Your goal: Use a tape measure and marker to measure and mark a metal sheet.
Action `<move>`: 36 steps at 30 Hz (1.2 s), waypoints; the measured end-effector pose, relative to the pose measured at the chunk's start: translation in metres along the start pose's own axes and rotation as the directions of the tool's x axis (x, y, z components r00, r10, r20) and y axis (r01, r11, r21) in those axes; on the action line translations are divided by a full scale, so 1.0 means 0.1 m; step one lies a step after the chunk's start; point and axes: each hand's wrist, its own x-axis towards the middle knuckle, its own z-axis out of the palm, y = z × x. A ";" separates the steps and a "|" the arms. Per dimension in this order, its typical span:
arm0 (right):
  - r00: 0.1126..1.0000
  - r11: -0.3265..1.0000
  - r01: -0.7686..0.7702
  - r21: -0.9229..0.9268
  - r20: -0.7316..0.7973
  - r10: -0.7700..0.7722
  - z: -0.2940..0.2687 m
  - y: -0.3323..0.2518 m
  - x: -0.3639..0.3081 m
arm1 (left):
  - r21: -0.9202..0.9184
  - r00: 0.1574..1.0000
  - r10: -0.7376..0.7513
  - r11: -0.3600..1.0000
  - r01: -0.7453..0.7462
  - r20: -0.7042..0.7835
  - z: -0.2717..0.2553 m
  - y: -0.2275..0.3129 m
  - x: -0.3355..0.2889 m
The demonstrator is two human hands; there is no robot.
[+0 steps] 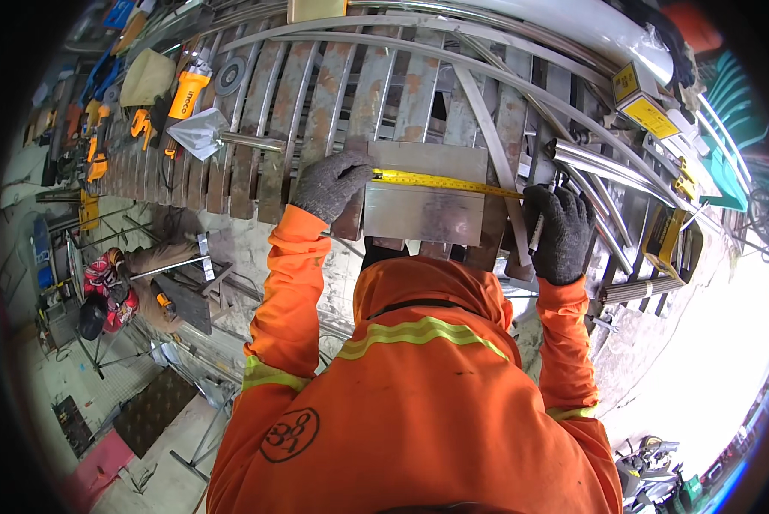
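Note:
A flat silver metal sheet [423,214] lies on the slatted metal bench. Across its upper part runs the yellow blade of a tape measure [440,181], pulled out roughly level from left to right. My left hand [329,187], in a dark grey knit glove, pinches the blade's end at the sheet's left edge. Past the right edge, my gloved right hand [561,233] is closed round the other end of the tape measure, whose case is mostly hidden by the fingers. A slim pale object [536,232] shows along that hand's inner side; its kind is unclear.
A yellow angle grinder [189,90] and a grinding disc [229,75] lie on the bench [372,81] at left. Long metal strips [487,120] and tubes [586,158] cross it. A yellow box [646,107] stands at right. Another person [115,287] sits lower left.

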 end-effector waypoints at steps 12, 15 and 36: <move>0.997 0.996 0.068 -0.062 -0.031 -0.070 0.05 -0.01 0.11 | 0.120 0.994 0.088 0.989 -0.080 -0.060 0.02 -0.02 0.06; 0.994 0.993 0.094 -0.076 -0.054 -0.098 0.07 0.00 0.16 | 0.124 0.989 0.124 0.986 -0.114 -0.082 0.03 -0.09 0.12; 0.990 0.998 0.066 0.000 -0.125 -0.066 0.09 -0.06 0.10 | 0.060 0.972 0.174 0.984 -0.166 -0.157 0.12 -0.15 0.16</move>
